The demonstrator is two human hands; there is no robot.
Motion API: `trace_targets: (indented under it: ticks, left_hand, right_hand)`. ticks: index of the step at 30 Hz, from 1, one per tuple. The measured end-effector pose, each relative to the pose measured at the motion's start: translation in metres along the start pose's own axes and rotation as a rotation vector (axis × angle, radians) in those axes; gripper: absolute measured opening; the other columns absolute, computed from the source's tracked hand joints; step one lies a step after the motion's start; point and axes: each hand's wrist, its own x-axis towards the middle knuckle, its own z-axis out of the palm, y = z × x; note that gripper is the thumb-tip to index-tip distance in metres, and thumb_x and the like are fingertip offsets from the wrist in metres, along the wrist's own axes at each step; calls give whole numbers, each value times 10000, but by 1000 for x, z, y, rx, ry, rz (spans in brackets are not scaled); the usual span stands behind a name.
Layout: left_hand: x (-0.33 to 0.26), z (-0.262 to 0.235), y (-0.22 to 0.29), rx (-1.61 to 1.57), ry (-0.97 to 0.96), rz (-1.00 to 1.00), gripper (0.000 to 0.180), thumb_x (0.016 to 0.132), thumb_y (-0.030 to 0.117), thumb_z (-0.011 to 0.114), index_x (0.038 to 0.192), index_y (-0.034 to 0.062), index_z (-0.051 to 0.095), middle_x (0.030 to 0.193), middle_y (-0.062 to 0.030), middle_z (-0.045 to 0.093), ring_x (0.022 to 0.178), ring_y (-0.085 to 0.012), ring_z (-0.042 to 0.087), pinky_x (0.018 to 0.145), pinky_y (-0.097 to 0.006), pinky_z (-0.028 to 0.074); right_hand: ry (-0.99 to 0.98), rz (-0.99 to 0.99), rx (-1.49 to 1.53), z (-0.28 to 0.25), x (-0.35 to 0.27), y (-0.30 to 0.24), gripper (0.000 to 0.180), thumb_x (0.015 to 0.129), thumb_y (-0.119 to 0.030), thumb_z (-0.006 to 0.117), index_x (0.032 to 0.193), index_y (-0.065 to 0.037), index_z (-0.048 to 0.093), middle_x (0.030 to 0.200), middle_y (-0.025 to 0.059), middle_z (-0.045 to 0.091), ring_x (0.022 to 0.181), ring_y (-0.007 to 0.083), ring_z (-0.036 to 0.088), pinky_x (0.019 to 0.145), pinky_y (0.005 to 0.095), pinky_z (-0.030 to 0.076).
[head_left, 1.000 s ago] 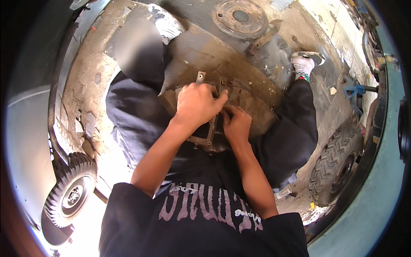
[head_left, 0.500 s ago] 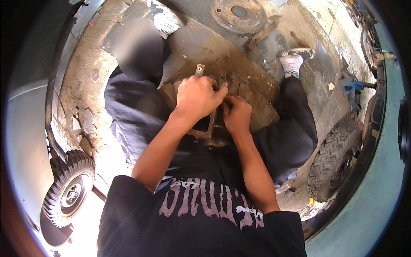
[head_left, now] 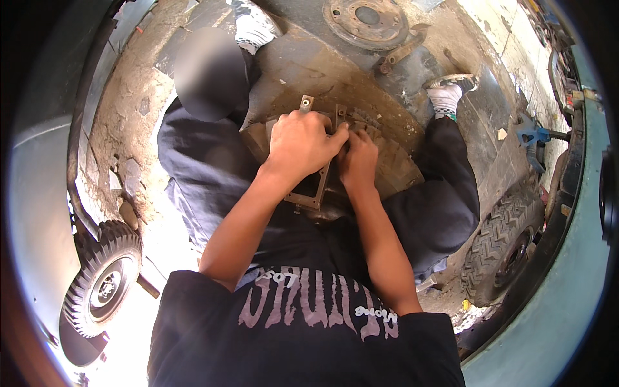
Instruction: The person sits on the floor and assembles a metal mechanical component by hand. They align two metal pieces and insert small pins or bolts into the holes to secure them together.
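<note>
Grimy brown metal — a cast housing (head_left: 303, 201) with a rectangular frame pierced by small holes — sits between the spread legs of a person whom we see from above. The left hand (head_left: 302, 143) lies over the frame's far part, its fingers curled down and its thumb stretched toward the right. The right hand (head_left: 358, 161) is just beside it, partly closed, fingers bent and tips near that thumb. We cannot tell whether either hand grips a small part, since the fingertips are hidden. Past the knuckles, a metal lug (head_left: 307, 103) with a hole sticks up.

We also make out a black T-shirt (head_left: 303, 355) with pale lettering and dark trousers (head_left: 429, 219). Beyond the housing, a rusty metal disc (head_left: 385, 29) with a central hole lies on the dirty floor (head_left: 145, 97). Two wheels with chunky treads — one at left (head_left: 106, 287), one at right (head_left: 506, 255) — flank the person.
</note>
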Motion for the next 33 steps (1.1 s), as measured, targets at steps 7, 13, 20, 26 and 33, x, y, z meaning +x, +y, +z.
trace_targets:
  ticks: [7, 13, 20, 26, 33]
  left_hand:
    - [-2, 1, -2, 24, 3, 29, 445, 946, 485, 701, 891, 71, 853, 712, -229, 726, 759, -427, 743, 817, -490, 604]
    - [0, 5, -4, 12, 32, 31, 438, 952, 482, 696, 873, 80, 851, 717, -236, 721, 748, -439, 737, 800, -501, 605]
    - [-4, 1, -3, 52, 30, 69, 469, 961, 500, 690, 885, 66, 849, 726, -244, 720, 755, -448, 735, 804, -508, 602]
    - [0, 4, -5, 39, 51, 83, 456, 968, 485, 694, 887, 64, 850, 709, -245, 711, 740, -453, 731, 792, -511, 602]
    - [-1, 8, -8, 80, 60, 101, 437, 981, 463, 686, 903, 64, 849, 721, -242, 716, 735, -453, 730, 783, -499, 604]
  right_hand:
    - [-24, -95, -60, 4, 10, 12, 202, 873, -79, 761, 1069, -32, 775, 960, 225, 694, 893, 478, 683, 806, 548, 552]
    - [-176, -45, -87, -11, 5, 1, 177, 906, -129, 735, 1051, -35, 773, 993, 221, 709, 917, 465, 686, 813, 557, 548]
    - [-118, -81, -107, -3, 22, 22, 208, 912, -116, 693, 1088, -28, 761, 1032, 245, 705, 971, 472, 687, 853, 552, 554]
    - [-81, -23, -63, 4, 13, 14, 209, 923, -123, 680, 1086, -12, 747, 1059, 271, 686, 976, 485, 682, 860, 556, 552]
    - [-45, -56, -32, 6, 28, 19, 194, 943, -153, 703, 1054, 3, 732, 1046, 266, 695, 954, 498, 683, 841, 564, 553]
